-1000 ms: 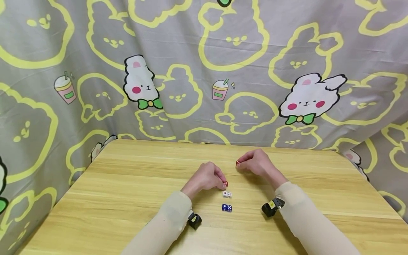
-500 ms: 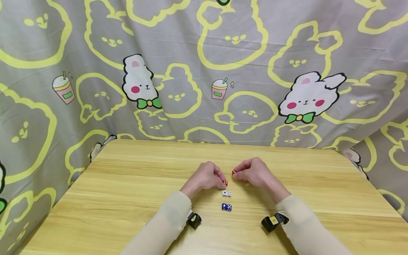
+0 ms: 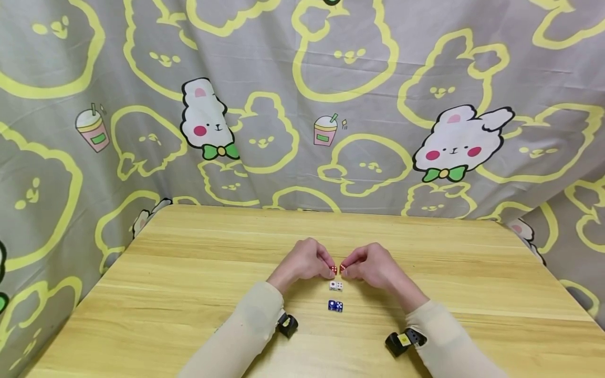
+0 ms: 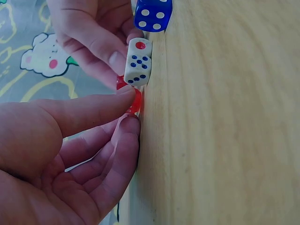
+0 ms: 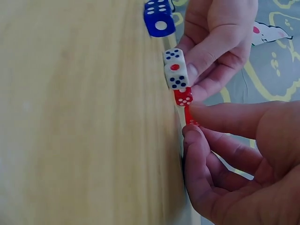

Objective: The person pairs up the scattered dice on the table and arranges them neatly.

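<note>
My left hand pinches a red die between thumb and fingers, low over the tabletop. Facing it from the right, my right hand pinches a second red die; a narrow gap separates the two dice in the head view. Just nearer to me lies a pair of white dice, side by side. A pair of blue dice sits nearer still, in line with them. In the right wrist view, my thumb and fingers partly cover the red die in my right hand.
The wooden table spreads out around both hands. Behind it hangs a grey patterned curtain, also along the left and right sides. A black wrist camera is strapped to the left wrist, another camera to the right.
My right hand has come toward me and leftward with its red die, which now stands close beside the other red die. The left hand has stayed nearly still.
</note>
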`<state>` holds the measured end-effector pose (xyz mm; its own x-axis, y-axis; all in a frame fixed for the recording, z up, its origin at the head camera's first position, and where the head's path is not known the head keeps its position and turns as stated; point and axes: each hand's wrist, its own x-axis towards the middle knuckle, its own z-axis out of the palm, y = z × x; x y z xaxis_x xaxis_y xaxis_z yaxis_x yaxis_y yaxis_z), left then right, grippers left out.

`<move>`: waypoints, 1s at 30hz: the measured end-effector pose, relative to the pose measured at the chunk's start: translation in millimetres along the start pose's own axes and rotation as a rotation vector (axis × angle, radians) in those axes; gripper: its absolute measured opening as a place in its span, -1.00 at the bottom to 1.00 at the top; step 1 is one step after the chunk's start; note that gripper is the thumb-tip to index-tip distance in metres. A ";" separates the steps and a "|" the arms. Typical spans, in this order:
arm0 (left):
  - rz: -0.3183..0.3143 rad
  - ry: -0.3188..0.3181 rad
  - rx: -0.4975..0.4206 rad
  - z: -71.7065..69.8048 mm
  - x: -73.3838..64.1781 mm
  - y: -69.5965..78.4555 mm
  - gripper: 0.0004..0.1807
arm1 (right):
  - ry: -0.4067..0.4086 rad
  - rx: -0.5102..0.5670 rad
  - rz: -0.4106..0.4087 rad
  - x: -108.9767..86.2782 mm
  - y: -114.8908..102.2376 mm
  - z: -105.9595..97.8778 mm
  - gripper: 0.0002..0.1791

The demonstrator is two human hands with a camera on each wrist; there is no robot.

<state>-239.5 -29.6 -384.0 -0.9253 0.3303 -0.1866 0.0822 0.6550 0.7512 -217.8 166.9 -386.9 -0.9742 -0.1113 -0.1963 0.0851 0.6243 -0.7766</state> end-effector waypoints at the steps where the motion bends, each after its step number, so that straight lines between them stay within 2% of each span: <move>1: 0.001 -0.001 0.001 0.2 0.3 0.0 -0.82 | 0.001 -0.007 -0.003 -0.2 0.3 0.8 -0.85; 20: 0.012 0.001 0.008 -1.1 1.6 2.2 -0.81 | 0.014 -0.039 -0.012 0.1 1.6 4.7 -0.84; 30: -0.003 -0.002 0.002 -0.4 0.9 0.6 -0.81 | 0.011 -0.050 -0.010 0.8 2.3 6.6 -0.84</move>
<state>-240.4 -29.3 -383.5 -0.9248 0.3294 -0.1903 0.0801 0.6576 0.7491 -217.0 163.2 -392.8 -0.9773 -0.1094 -0.1814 0.0648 0.6609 -0.7477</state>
